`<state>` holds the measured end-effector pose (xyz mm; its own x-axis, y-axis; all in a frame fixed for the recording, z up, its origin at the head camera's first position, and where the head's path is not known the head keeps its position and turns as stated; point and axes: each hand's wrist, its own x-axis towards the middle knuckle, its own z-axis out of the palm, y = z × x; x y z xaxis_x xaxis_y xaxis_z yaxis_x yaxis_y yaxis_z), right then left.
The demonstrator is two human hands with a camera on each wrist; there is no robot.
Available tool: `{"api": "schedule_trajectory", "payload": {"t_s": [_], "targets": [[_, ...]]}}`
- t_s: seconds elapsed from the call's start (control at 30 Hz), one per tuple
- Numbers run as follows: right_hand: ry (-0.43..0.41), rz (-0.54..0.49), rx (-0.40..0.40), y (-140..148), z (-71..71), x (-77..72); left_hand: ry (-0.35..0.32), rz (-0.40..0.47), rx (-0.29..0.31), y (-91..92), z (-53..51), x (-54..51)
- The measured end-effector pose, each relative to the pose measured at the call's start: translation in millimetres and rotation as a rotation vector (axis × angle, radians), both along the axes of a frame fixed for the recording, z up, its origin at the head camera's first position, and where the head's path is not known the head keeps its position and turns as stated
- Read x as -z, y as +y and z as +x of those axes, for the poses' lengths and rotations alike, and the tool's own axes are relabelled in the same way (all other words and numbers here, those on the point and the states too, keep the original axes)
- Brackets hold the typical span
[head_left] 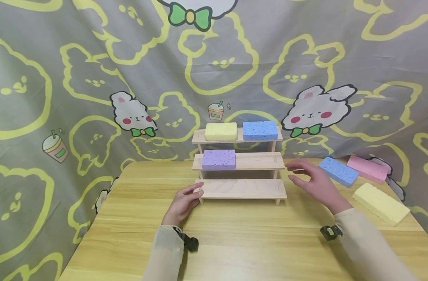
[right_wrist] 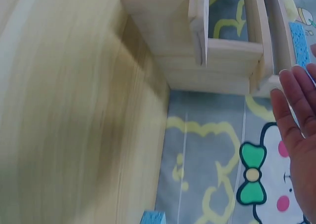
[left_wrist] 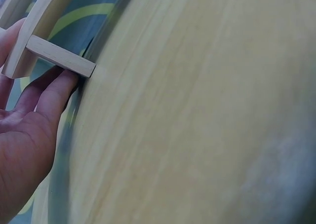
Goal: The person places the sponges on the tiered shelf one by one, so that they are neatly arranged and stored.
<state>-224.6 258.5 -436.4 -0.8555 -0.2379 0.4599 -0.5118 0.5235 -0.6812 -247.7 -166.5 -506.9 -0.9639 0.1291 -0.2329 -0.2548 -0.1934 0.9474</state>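
Closest in came two pale sleeves (head_left: 166,246), a small black camera (head_left: 190,244) at the left wrist, all above the smooth, streaky wood-grain bench (head_left: 242,238). And the hands were well apart! The left hand (head_left: 181,201) had clamped the lower left end of the three-tier stand (head_left: 242,190), thumb above the flat pale-wood board, fingers underneath beside its squared leg. The right hand (head_left: 317,181) held nothing, fingers loosely bent, just beside the middle tier's right end; whether they touched it, I couldn't tell.

Out right on the bench lay a long yellow block sponge (head_left: 381,203), then a speckled blue sponge (head_left: 338,171) and a round-topped pink sponge (head_left: 367,168) close together. Up the steps: a pitted purple sponge (head_left: 219,159) sat left on the middle tier; on top, a soft-edged pale-yellow sponge (head_left: 221,131) beside a pored blue brick sponge (head_left: 260,130). Behind everything hung creased grey cloth (head_left: 235,58), printed with yellow outlines and bow-tied rabbits.
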Motion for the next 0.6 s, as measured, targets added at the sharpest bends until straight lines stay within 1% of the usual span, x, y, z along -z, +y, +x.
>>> {"api": "schedule_trajectory", "payload": {"t_s": [0.27, 0.37, 0.5, 0.6], "targets": [[-0.012, 0.051, 0.006, 23.1, 11.2, 0.6, -0.003, 0.005, 0.005, -0.8, -1.2, 0.2], [-0.027, 0.071, 0.012, 31.1, 14.6, 3.0, -0.004, 0.005, 0.008, -0.8, -1.1, 0.1], [-0.027, 0.065, 0.002, 40.5, 19.4, 6.3, 0.0, 0.007, 0.008, -0.6, -0.8, 0.6], [-0.022, 0.056, -0.003, 46.9, 25.5, 8.0, 0.001, 0.006, 0.003, -0.3, -0.6, 0.6]]}}
